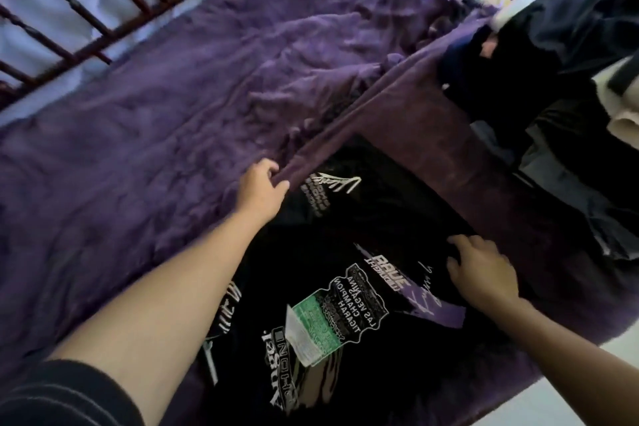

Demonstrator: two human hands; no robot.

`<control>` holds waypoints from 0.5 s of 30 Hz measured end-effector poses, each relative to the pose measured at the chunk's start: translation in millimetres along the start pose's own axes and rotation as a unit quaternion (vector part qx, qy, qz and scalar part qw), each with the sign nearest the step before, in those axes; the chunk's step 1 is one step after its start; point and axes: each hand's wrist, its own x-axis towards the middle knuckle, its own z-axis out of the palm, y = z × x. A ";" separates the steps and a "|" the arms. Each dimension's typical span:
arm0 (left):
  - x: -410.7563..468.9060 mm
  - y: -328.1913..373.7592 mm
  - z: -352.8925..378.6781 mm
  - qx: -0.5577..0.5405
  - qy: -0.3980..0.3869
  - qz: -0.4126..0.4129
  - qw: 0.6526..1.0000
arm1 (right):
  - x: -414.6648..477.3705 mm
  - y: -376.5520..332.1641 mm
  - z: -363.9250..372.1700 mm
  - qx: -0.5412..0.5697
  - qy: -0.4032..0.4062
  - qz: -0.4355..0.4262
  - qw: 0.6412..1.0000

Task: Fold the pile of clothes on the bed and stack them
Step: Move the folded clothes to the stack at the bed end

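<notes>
Pinching a purple garment (408,104), the left hand (264,183) stretches it from the pile (553,55) at the bed's (155,114) far right corner. The right hand (480,270), fingers spread, presses the black shirt (345,235) near the bed's near edge. Caution: pulling could topple the pile. The bed's left side offers room.

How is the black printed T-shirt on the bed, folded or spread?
Mostly spread: black printed T-shirt lies flat on the purple blanket, several prints showing; left hand pinches a purple cloth.
</notes>
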 end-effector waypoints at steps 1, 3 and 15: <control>-13.3 -27.9 -9.3 0.006 -0.003 -0.036 0.999 | 1.1 -21.9 0.9 0.004 -0.003 -0.034 0.999; -44.8 -87.8 -26.2 0.040 -0.016 -0.111 0.993 | 2.7 -67.1 5.8 0.005 -0.013 -0.098 0.995; -135.4 -344.9 -20.5 0.205 -0.140 -0.298 0.922 | 23.8 -314.0 99.1 -0.006 -0.021 -0.335 0.942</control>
